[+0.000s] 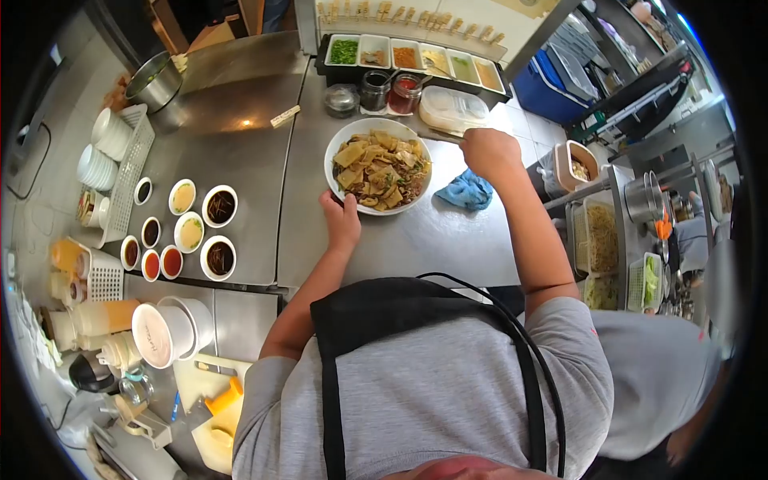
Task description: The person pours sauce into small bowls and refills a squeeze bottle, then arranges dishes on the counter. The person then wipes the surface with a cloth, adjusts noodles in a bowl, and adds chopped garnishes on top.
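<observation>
A white bowl filled with wide flat noodles and minced brown bits stands on the steel counter in front of me. My left hand grips its near left rim, the thumb over the edge. To the right of the bowl, my right hand is closed around the end of a thin utensil, which points left toward the bowl's rim; its exact kind is hard to make out. A crumpled blue cloth lies on the counter below my right hand.
Behind the bowl are lidded jars, a plastic tub and a tray of toppings. Several small sauce bowls stand at left, near a white basket and a metal pot. Another person is close on my right.
</observation>
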The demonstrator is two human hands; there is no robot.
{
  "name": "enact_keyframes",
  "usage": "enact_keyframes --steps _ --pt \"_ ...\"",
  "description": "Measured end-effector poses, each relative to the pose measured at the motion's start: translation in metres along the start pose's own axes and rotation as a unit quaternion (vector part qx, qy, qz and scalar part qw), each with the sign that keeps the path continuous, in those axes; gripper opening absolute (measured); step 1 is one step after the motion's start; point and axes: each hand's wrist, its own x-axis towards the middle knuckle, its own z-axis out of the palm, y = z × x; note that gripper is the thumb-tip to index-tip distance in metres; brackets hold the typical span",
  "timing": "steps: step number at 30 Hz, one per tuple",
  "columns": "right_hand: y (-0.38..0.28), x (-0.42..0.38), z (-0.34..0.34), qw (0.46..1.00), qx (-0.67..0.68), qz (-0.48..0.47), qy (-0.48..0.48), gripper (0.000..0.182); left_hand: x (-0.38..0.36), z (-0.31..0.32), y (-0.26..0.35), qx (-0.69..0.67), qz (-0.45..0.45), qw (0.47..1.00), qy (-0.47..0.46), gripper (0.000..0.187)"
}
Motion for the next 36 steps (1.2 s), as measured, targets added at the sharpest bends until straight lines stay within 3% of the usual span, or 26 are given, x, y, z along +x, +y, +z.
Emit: enact_keyframes --steps 6,14,18,21,25,29,36 --pt "0.002 -0.014 0.033 0.998 -0.042 -0.001 -0.044 0.022 -0.003 -0.003 0.009 -0.034 -0.005 0.999 -0.028 0.036" --pt "-0.046 -0.019 0.05 0.999 0.013 -0.01 -0.045 0.019 -0.003 -0.003 -0.002 -0.062 0.018 0.998 -0.027 0.034" --pt "-0.063 -0.017 0.038 0.999 0.002 -0.034 -0.03 0.017 -0.004 -0.005 -0.002 -0.045 0.021 0.998 -0.034 0.034" --pt "-0.05 -0.013 0.034 0.998 0.022 -0.038 0.046 0.017 -0.002 -0.005 0.001 -0.056 0.014 0.998 -0.036 0.035" --pt "-0.034 -0.033 0.007 0.998 -0.005 -0.045 -0.038 0.02 -0.005 -0.008 0.01 -0.054 -0.004 0.997 -0.046 0.036" --pt "-0.038 -0.03 0.032 0.993 -0.046 -0.08 -0.079 0.017 -0.002 -0.008 0.005 -0.051 0.001 0.997 -0.051 0.036" --pt "-0.048 -0.02 0.008 0.996 -0.039 -0.085 0.007 0.018 -0.002 -0.006 -0.003 -0.054 0.017 0.997 -0.047 0.036"
